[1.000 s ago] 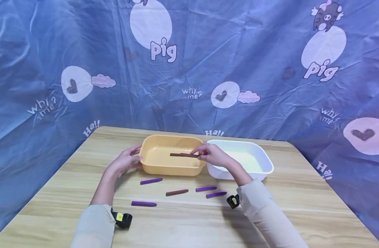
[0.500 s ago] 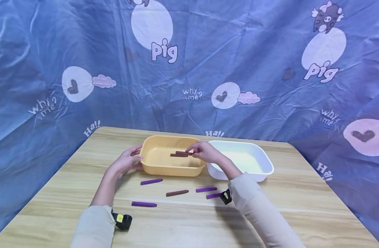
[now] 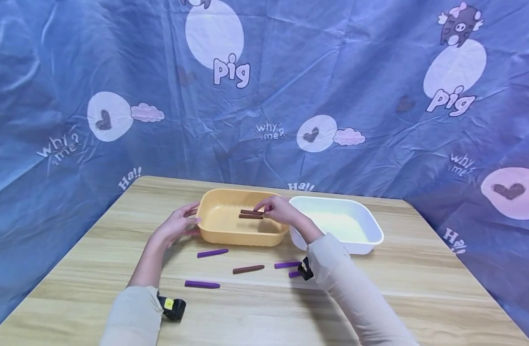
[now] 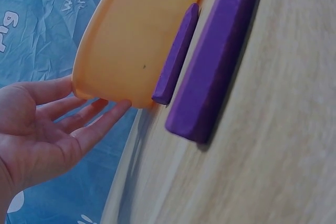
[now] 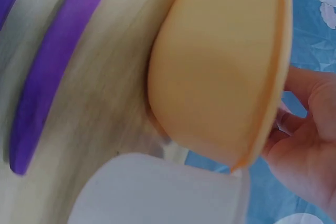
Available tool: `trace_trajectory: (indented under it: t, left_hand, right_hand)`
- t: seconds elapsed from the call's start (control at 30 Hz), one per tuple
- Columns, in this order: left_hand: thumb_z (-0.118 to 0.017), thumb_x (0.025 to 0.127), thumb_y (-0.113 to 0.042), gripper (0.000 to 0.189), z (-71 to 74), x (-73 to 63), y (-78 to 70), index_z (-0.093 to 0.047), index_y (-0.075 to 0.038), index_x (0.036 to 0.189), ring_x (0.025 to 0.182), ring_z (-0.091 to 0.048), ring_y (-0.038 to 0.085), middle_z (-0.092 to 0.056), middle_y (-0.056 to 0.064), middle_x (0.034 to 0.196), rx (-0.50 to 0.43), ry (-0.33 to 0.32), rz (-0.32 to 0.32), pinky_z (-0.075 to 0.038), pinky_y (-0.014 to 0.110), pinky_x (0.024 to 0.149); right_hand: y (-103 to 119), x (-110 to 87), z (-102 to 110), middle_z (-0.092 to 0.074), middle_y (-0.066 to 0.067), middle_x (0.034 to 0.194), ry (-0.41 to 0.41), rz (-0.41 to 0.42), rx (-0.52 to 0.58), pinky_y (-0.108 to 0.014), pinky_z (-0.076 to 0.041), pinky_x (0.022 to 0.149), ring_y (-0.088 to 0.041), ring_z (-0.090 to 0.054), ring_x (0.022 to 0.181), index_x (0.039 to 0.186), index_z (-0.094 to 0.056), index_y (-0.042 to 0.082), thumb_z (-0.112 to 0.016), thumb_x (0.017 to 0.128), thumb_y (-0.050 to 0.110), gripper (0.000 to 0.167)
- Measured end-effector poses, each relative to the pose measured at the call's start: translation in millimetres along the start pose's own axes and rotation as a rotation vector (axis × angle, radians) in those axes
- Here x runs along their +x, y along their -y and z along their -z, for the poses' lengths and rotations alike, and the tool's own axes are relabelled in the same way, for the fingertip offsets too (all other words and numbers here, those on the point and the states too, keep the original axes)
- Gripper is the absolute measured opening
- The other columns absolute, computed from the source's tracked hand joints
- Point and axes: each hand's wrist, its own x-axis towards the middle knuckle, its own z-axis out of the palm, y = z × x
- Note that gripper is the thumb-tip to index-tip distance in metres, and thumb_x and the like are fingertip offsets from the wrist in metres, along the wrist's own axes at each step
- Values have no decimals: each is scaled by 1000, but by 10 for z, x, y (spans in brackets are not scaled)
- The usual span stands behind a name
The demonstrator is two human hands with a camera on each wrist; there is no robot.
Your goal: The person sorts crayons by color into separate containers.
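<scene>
Orientation of the upper brown crayon [image 3: 248, 212] is nearly horizontal at the centre of the head view, inside the orange tub [image 3: 242, 239]. Its long axis runs left to right with a slight fall toward the right. The left end is exposed; fingers cover the right end, so its shape cannot be told. The right hand [image 3: 279, 211] reaches in over the right side of the tub and pinches the crayon by that right end, with a narrow grip; in the right wrist view the tub wall hides the fingertips. The lower brown crayon [image 3: 249, 216] lies just below in the frame, close to parallel, its right end near the thumb.

The left hand [image 3: 178, 226] is spread wide, extended fingers touching the left end of the tub.

Below the tub, on the wooden table [image 3: 247, 319], the loose brown crayon [image 3: 248, 269] points its tapered end right and slightly up. At left centre, the upper left purple crayon [image 3: 213, 253] tilts the same way; the lower left purple crayon [image 3: 202, 284] points right and slightly down. Right of centre, two purple crayons [image 3: 286, 265] lie partly behind the right wrist camera [image 3: 306, 269]. The white tub [image 3: 363, 248] stands right of the orange one.
</scene>
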Motion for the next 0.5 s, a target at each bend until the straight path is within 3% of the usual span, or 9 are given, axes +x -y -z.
trace_trajectory:
  t: [0.23,0.5]
  left_hand:
    - [-42,90,9,64,-1,4,12,-8,6,144,124,-29,47,-15,31,143,1,0,-10,-41,47,90]
    - [-42,89,9,64,-2,11,24,-9,6,144,124,-29,47,-15,31,143,-4,-1,-4,-42,46,90]
  right_hand:
    - [-53,78,-129,-62,-7,66,9,-32,-20,-20,-40,54,-6,-48,56,95,-70,1,-57,72,-11,29]
    - [-46,128,-240,-64,-2,67,-16,-91,-181,-23,-43,57,-12,-56,60,89,-73,8,-62,67,-7,29]
